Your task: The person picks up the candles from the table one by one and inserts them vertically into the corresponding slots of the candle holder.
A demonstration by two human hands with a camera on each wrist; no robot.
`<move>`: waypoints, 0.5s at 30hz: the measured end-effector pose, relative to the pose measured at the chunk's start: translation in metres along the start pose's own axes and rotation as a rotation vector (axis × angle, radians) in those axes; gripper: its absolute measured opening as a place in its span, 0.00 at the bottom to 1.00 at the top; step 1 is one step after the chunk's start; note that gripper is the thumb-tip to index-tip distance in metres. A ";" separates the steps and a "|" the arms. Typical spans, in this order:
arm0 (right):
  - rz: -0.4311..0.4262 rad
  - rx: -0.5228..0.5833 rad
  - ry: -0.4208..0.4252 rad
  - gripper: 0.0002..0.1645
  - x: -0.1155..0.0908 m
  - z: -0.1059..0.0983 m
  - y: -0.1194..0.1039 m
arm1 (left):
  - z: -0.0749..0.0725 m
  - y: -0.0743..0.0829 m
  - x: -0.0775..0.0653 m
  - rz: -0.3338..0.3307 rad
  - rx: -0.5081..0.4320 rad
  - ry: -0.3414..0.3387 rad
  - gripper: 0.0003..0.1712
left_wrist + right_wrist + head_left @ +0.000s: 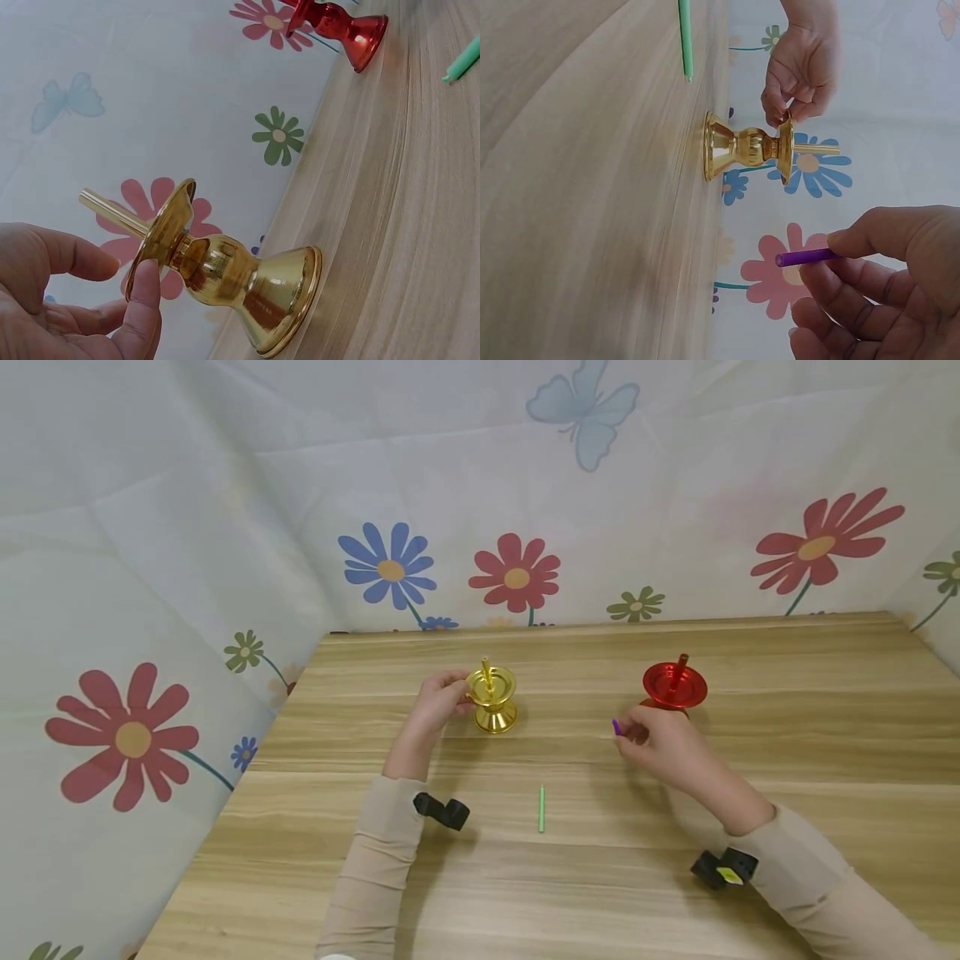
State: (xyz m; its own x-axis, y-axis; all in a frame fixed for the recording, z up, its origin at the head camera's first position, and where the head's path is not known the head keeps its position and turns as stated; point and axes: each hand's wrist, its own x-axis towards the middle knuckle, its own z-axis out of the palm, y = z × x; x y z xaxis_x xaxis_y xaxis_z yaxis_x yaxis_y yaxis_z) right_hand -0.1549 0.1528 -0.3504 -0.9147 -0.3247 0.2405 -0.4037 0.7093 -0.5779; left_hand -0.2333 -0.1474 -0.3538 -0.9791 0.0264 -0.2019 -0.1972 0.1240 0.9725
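On the left, a shiny gold candle holder (496,718) stands upright on the table, with a dish and a thin upright tube on top. My left hand (442,697) pinches the rim of its dish from the left side. Between thumb and index finger of my right hand (666,745) is a thin purple candle (808,257), one end sticking out toward the left. Behind that hand stands a red candle holder (675,685) of the same shape, its base mostly hidden in the head view. A thin green candle (542,810) lies on the table between the forearms.
The wood-grain table (300,777) meets a pale cloth backdrop (450,468) printed with flowers and a butterfly. Black wrist cameras sit on both sleeves, the left one (442,812) close above the table.
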 end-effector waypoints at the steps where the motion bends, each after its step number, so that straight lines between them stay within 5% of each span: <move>1: -0.002 0.008 0.009 0.02 0.001 0.001 0.000 | 0.000 0.000 0.000 -0.002 0.000 0.000 0.21; 15: 0.038 0.119 0.065 0.06 0.013 0.004 -0.011 | -0.001 0.001 -0.002 -0.008 0.013 -0.004 0.20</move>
State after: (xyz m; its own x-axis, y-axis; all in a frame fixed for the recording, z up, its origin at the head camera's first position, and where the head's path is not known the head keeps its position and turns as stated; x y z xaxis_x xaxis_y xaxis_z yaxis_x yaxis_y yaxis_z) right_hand -0.1626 0.1381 -0.3440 -0.9300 -0.2554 0.2644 -0.3676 0.6394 -0.6753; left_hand -0.2320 -0.1480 -0.3525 -0.9773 0.0294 -0.2099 -0.2041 0.1370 0.9693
